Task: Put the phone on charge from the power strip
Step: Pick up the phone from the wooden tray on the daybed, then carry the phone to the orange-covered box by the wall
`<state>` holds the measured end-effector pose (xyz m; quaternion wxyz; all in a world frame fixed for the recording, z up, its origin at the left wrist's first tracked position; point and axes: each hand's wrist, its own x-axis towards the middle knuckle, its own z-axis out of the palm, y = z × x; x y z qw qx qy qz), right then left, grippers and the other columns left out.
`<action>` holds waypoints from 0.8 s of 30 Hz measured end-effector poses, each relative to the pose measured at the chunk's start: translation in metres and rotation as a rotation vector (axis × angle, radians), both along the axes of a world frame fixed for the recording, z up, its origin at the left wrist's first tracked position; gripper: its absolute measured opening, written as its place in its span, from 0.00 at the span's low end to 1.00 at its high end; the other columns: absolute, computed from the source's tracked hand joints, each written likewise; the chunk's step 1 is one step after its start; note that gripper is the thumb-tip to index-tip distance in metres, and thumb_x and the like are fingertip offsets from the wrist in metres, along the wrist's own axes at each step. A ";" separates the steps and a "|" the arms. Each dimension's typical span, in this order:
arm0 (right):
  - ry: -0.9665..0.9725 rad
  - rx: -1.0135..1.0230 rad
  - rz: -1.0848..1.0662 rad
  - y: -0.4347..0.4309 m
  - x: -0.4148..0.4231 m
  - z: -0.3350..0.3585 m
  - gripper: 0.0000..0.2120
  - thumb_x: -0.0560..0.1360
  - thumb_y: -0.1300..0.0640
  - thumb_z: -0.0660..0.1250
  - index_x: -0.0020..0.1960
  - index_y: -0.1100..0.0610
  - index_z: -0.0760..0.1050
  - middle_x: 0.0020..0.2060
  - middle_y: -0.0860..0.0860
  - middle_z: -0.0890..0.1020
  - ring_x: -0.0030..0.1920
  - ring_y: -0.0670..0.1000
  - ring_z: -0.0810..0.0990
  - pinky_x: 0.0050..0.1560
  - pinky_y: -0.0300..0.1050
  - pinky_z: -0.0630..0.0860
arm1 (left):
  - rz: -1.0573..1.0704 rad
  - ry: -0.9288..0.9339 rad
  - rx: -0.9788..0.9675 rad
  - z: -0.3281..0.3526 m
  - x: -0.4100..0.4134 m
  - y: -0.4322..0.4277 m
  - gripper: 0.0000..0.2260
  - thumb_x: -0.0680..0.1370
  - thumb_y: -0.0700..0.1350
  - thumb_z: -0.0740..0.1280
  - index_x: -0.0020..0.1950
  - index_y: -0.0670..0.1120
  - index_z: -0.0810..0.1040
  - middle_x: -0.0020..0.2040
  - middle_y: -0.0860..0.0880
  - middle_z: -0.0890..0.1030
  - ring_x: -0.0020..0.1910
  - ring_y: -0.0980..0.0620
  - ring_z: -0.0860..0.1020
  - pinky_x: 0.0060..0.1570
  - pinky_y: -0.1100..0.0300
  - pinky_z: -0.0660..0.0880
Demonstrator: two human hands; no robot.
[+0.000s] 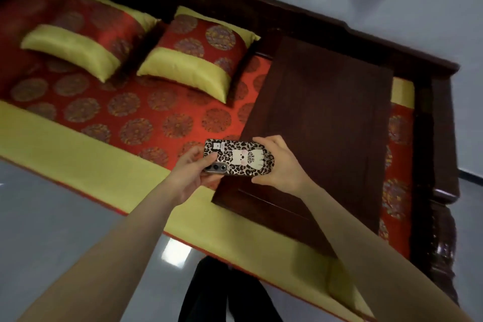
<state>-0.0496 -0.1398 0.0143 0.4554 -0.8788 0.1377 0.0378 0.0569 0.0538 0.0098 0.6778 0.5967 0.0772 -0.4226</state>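
Left of the phone point(239, 157), the left hand point(188, 171) pinches its camera end, fingers point(209, 159) curled over the edge. The phone lies level, patterned back up, above the near corner of the dark wooden bench point(321, 123), probably being turned to find its port. The right hand point(281, 165) cups the other end, fingers wrapped round. No power strip or cable shows.

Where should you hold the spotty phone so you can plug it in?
By its long edges near the middle, from the camera end. The phone lies sideways between the left hand and right hand, which covers the other short end, likely the one a plug needs.
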 end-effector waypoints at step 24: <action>-0.194 -0.263 1.000 0.481 0.119 0.056 0.39 0.58 0.49 0.77 0.67 0.48 0.67 0.55 0.46 0.72 0.57 0.47 0.69 0.54 0.50 0.73 | 0.836 0.010 0.023 0.039 -0.083 0.516 0.10 0.76 0.42 0.64 0.56 0.41 0.76 0.45 0.44 0.83 0.39 0.50 0.82 0.35 0.61 0.80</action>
